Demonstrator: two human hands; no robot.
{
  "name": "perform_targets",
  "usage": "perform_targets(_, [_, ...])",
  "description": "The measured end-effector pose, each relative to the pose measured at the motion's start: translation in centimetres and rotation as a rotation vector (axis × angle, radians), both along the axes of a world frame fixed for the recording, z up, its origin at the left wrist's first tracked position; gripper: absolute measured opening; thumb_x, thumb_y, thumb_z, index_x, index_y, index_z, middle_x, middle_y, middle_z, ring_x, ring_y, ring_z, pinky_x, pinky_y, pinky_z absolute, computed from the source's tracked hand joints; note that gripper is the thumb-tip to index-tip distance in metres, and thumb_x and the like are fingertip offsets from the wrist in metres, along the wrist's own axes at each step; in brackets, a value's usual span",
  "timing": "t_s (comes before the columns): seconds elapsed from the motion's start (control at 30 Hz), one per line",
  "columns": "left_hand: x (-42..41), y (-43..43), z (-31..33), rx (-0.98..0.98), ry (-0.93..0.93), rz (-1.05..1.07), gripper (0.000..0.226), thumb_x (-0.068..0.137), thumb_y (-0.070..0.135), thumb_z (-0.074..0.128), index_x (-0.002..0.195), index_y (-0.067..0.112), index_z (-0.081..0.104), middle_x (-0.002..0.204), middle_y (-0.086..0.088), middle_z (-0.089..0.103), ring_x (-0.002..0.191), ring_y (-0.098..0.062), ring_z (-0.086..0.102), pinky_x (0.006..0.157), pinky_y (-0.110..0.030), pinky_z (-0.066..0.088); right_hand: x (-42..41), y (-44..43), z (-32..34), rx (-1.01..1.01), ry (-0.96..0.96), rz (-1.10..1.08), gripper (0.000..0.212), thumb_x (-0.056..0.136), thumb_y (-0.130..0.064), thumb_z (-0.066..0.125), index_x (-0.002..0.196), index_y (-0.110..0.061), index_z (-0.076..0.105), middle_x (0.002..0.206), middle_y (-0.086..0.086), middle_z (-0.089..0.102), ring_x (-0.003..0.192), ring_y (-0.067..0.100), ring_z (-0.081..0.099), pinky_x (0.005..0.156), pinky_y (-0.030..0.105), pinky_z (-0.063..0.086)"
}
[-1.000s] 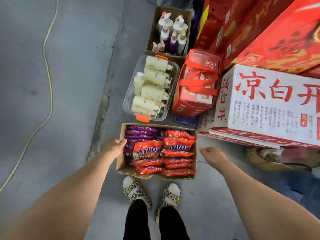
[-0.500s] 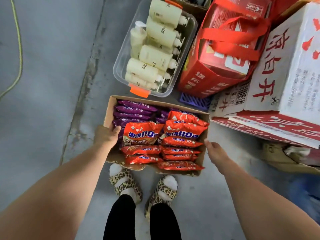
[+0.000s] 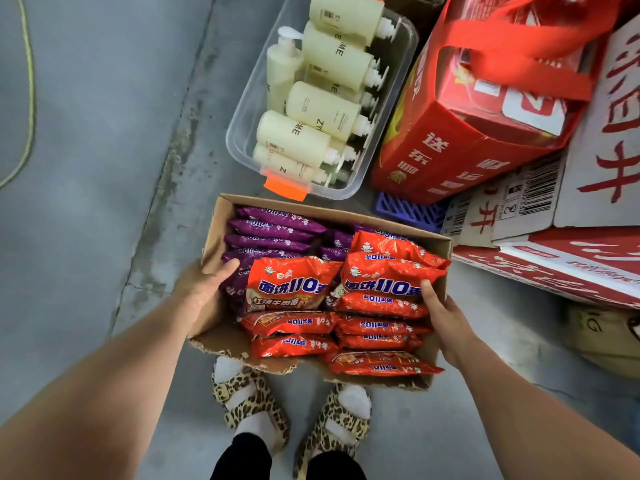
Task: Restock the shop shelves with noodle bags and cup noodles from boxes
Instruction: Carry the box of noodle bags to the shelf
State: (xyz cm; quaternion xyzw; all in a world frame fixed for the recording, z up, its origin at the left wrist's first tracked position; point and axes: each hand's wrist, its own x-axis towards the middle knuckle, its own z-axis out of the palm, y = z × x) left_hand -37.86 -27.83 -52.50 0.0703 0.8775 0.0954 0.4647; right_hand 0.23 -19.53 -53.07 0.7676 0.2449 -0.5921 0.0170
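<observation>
Gripping the cardboard box [image 3: 221,233] by both side walls, your left hand [image 3: 204,289] has its thumb hooked inside beside the purple noodle bags [image 3: 273,230], your right hand [image 3: 446,323] its thumb against the orange noodle bags [image 3: 381,327] between them.

I see both bare arms reaching down and forward. My left hand [image 3: 202,289] clamps a cardboard edge, thumb hooked over the top and inside, the other fingers hidden underneath. My right hand [image 3: 446,322] mirrors it, thumb laid inside, fingers curled round the outer face. Both wrists stay straight.
</observation>
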Motion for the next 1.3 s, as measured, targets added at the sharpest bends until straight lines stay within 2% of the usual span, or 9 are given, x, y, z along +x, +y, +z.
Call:
perform_targets(0.1, [0.2, 0.2, 0.5, 0.029, -0.089, 0.088, 0.103, 0.057, 0.067, 0.08, 0.142, 0.018, 0.047, 0.145, -0.012, 0.05, 0.135, -0.033, 0.045, 0.116, -0.046, 0.03, -1.1, 0.2, 0.1, -0.005, 0.018, -0.071, 0.084, 0.073, -0.076, 0.062, 0.136, -0.023, 0.047, 0.121, 0.004, 0.065, 0.1, 0.026, 0.065, 0.09, 0.048, 0.05])
perform_targets(0.33, [2.1, -0.7, 2.7, 0.096, -0.169, 0.131, 0.084, 0.085, 0.046, 0.069, 0.153, 0.019, 0.027, 0.158, -0.015, 0.03, 0.145, -0.034, 0.027, 0.118, -0.05, 0.019, -2.8, -0.8, 1.0, -0.019, 0.064, -0.105, 0.077, 0.076, -0.067, 0.068, 0.134, -0.021, 0.047, 0.117, 0.007, 0.066, 0.086, 0.024, 0.063, 0.081, 0.047, 0.049])
perform_targets(0.5, [1.1, -3.2, 4.7, 0.098, -0.164, 0.219, 0.091, 0.074, 0.055, 0.075, 0.149, 0.024, 0.035, 0.152, -0.012, 0.041, 0.141, -0.034, 0.035, 0.116, -0.051, 0.024, -4.1, -2.7, 2.6, -0.043, 0.074, -0.105, 0.079, 0.077, -0.064, 0.069, 0.138, -0.019, 0.045, 0.117, 0.011, 0.065, 0.087, 0.026, 0.063, 0.079, 0.048, 0.048])
perform_targets(0.63, [-0.2, -5.6, 8.1, 0.085, -0.181, 0.306, 0.093, 0.069, 0.063, 0.078, 0.144, 0.02, 0.043, 0.146, -0.012, 0.049, 0.134, -0.033, 0.043, 0.113, -0.048, 0.03, -6.3, -3.3, 5.4, -0.06, 0.062, -0.049, 0.084, 0.077, -0.066, 0.068, 0.142, -0.018, 0.044, 0.13, 0.016, 0.062, 0.114, 0.039, 0.061, 0.093, 0.055, 0.047])
perform_targets(0.87, [-2.7, -10.7, 18.6, 0.116, -0.188, 0.535, 0.083, 0.079, 0.049, 0.073, 0.146, 0.013, 0.039, 0.151, -0.014, 0.041, 0.138, -0.032, 0.038, 0.112, -0.046, 0.029, -12.3, -2.2, 14.7, 0.013, 0.1, 0.147, 0.082, 0.069, -0.067, 0.076, 0.129, -0.015, 0.053, 0.103, 0.012, 0.07, 0.087, 0.031, 0.068, 0.065, 0.038, 0.052])
perform_targets(0.97, [-3.9, -13.6, 23.8, 0.179, -0.228, 0.653, 0.074, 0.078, 0.046, 0.075, 0.139, 0.013, 0.049, 0.14, -0.013, 0.054, 0.118, -0.029, 0.056, 0.097, -0.039, 0.044, -15.8, -1.6, 20.4, 0.042, 0.14, 0.254, 0.083, 0.061, -0.068, 0.083, 0.123, -0.018, 0.059, 0.095, 0.009, 0.076, 0.081, 0.029, 0.075, 0.069, 0.042, 0.059])
perform_targets(1.07, [-5.4, -16.4, 28.9, 0.278, -0.229, 0.807, 0.068, 0.075, 0.04, 0.08, 0.133, 0.016, 0.054, 0.121, -0.011, 0.067, 0.084, -0.018, 0.063, 0.073, -0.031, 0.047, -19.7, -1.2, 26.6, 0.1, 0.126, 0.368, 0.05, 0.077, -0.054, 0.079, 0.111, -0.021, 0.062, 0.073, -0.004, 0.071, 0.053, 0.011, 0.07, 0.044, 0.024, 0.052])
perform_targets(1.23, [-8.8, -19.9, 38.2, 0.361, -0.201, 0.97, 0.075, 0.073, 0.044, 0.081, 0.137, 0.018, 0.05, 0.127, -0.011, 0.065, 0.092, -0.022, 0.06, 0.072, -0.032, 0.046, -27.5, -1.3, 36.2, 0.13, 0.11, 0.557, 0.096, 0.053, -0.076, 0.081, 0.124, -0.016, 0.055, 0.097, 0.008, 0.07, 0.083, 0.029, 0.069, 0.081, 0.045, 0.056])
perform_targets(1.3, [-10.5, -21.1, 41.4, 0.397, -0.172, 1.009, 0.07, 0.081, 0.039, 0.077, 0.139, 0.015, 0.047, 0.131, -0.007, 0.06, 0.106, -0.026, 0.058, 0.085, -0.037, 0.045, -30.6, -1.3, 39.0, 0.12, 0.074, 0.61, 0.115, 0.038, -0.083, 0.083, 0.127, -0.014, 0.055, 0.105, 0.013, 0.071, 0.092, 0.037, 0.07, 0.092, 0.058, 0.053])
